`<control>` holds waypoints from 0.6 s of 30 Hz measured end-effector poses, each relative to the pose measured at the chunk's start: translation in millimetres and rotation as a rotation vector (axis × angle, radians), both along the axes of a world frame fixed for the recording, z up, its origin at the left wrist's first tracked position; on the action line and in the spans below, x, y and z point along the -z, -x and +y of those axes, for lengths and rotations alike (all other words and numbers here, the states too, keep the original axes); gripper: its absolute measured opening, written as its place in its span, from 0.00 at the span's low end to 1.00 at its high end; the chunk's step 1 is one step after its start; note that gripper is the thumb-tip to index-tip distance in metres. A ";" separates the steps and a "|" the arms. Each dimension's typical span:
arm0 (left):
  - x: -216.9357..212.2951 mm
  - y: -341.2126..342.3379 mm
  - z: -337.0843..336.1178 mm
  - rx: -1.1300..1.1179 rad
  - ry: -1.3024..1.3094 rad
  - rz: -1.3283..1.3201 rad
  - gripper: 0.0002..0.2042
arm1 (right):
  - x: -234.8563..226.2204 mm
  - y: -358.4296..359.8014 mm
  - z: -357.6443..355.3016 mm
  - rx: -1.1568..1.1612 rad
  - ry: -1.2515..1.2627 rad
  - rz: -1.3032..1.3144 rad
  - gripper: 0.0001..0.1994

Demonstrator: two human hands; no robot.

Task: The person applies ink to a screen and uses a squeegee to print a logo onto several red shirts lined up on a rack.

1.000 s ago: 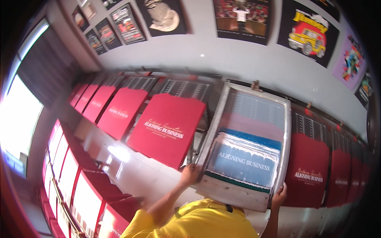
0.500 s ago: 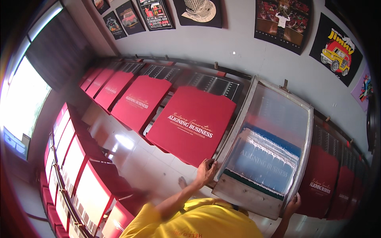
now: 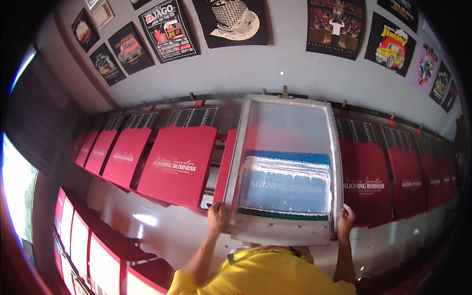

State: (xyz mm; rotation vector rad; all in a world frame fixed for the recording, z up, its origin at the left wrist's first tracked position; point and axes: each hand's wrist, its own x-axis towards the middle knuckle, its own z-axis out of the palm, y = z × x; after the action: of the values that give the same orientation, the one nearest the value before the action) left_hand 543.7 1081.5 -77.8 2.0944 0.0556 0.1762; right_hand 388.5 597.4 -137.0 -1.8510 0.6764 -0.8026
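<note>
A screen-printing frame (image 3: pixel 336 147) with pale metal sides lies over a red shirt (image 3: pixel 223 169), of which only a strip shows at its left side. My left hand (image 3: pixel 218 216) is closed around the frame's near left corner. At the near right corner, my right hand (image 3: pixel 346 219) has its fingers curled on the edge. In the frame's mesh, a blue stencil area (image 3: pixel 285 189) carries white lettering and streaks of white ink along its far side. What lies directly beneath the mesh is mostly hidden.
Printed red shirts on boards stand left (image 3: pixel 179 160) and right (image 3: pixel 366 182) of the frame in one row. A rail (image 3: pixel 314 97) with stops runs behind them along the wall. Another rack of red shirts (image 3: pixel 78 223) stands at the lower left, beside a bright window.
The frame and both hands have moved left along the row, partly covering the shirt that lay open beside it. My view has turned and straightened, showing more shirts on the right.
</note>
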 end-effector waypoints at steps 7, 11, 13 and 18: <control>-22.9 -35.4 51.0 0.022 0.065 0.092 0.16 | -3.5 -39.5 59.3 0.040 0.027 0.040 0.10; 4.6 -68.2 67.8 0.026 -0.086 0.007 0.16 | -22.2 -59.6 70.2 0.044 0.152 0.123 0.11; -5.1 -74.2 63.7 0.065 -0.057 0.079 0.15 | -34.9 -67.2 70.8 0.030 0.097 0.169 0.11; -13.5 -82.8 65.0 0.105 -0.041 0.089 0.14 | -38.7 -79.5 68.1 0.045 0.105 0.166 0.10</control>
State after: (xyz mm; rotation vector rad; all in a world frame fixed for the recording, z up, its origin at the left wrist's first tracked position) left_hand 626.5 1146.5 -64.3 2.1394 -0.0044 0.0214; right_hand 468.0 665.5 -98.3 -2.0194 0.7959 -0.7309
